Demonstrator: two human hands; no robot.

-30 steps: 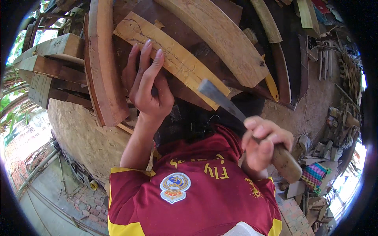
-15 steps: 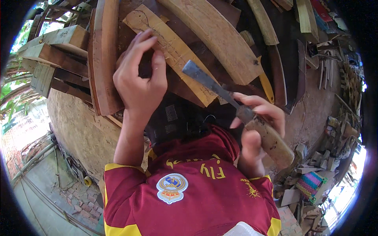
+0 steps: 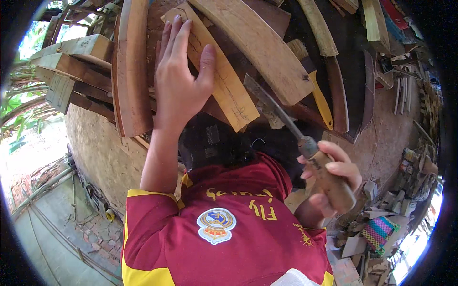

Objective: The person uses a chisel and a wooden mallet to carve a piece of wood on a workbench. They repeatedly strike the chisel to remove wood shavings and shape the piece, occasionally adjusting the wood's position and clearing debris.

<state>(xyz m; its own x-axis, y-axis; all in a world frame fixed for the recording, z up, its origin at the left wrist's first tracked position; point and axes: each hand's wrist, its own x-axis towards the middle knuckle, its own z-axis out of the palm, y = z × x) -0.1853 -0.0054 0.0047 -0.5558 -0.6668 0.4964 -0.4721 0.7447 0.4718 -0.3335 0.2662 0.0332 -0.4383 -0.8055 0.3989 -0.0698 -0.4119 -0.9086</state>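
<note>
**Left hand spread over a marked board, chisel in the right**

The yellowish board (image 3: pixel 231 90) lies aslant under the left hand's fingertips, its dark drawn lines running from beneath them down past the thumb to its near end. The left hand (image 3: pixel 183 88) is spread, fingers long and nearly straight, thumb held wide; it grips nothing and seems to rest on the board's left edge, though the wide view leaves the contact uncertain. The right hand (image 3: pixel 344 169) has its fingers curled around the wooden handle of a chisel (image 3: pixel 308 146), whose narrow blade slants from those fingers up and left toward the board. Right of the left thumb, past the board, lies a thick curved beam (image 3: pixel 267 52); left of the left fingers stands another, a reddish-brown timber (image 3: pixel 135 71). Above the right fingers is a yellow-handled brush (image 3: pixel 322 102). Below and right of them sits a colourful woven bag (image 3: pixel 378 232).
</note>
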